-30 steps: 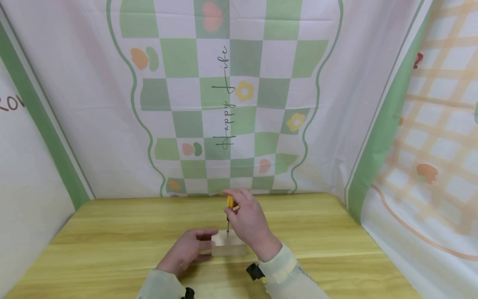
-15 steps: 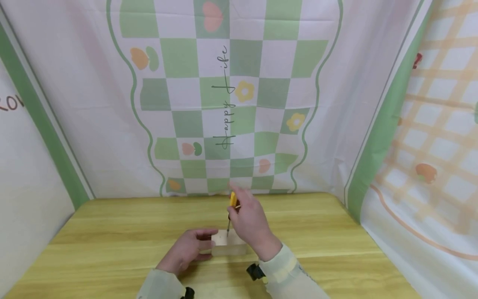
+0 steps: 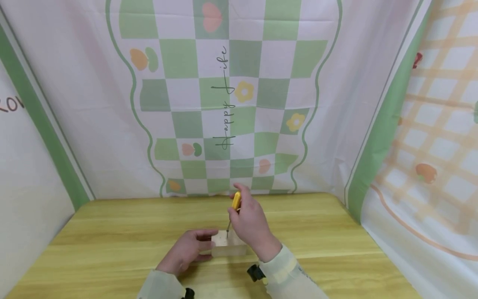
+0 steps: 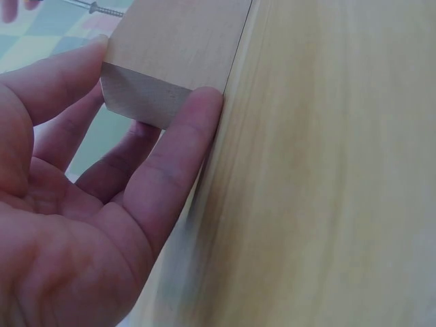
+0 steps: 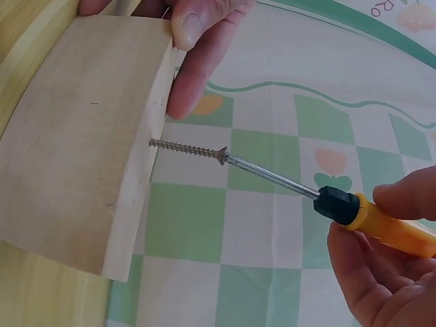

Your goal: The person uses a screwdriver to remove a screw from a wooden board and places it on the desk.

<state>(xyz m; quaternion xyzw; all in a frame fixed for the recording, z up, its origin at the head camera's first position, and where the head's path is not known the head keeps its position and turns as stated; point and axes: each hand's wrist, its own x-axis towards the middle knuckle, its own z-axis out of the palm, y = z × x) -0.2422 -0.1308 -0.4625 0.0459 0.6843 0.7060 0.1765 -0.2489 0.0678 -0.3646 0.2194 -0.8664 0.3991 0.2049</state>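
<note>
A pale wooden block (image 3: 229,250) lies on the table in front of the person. My left hand (image 3: 188,251) grips its left end, thumb and fingers on opposite sides, as the left wrist view shows. A long threaded screw (image 5: 187,148) stands with its tip in the block's upper narrow face, most of its thread exposed. The tip of a screwdriver (image 5: 272,174) meets the screw head. My right hand (image 3: 251,220) pinches the screwdriver's yellow and black handle (image 5: 381,228) between thumb and fingers. In the head view the screwdriver leans slightly right, and the right hand partly covers the block.
The wood-grain table (image 3: 321,245) extends around both hands. Behind it hangs a green-and-white checked cloth (image 3: 246,120), with more cloth at both sides. Small dark holes or marks (image 5: 162,104) show on the block's narrow face near the left fingers.
The screwdriver's handle has tipped from nearly upright to leaning right. My right fingers have shifted on the handle, exposing more of its yellow. The left hand and block keep their place.
</note>
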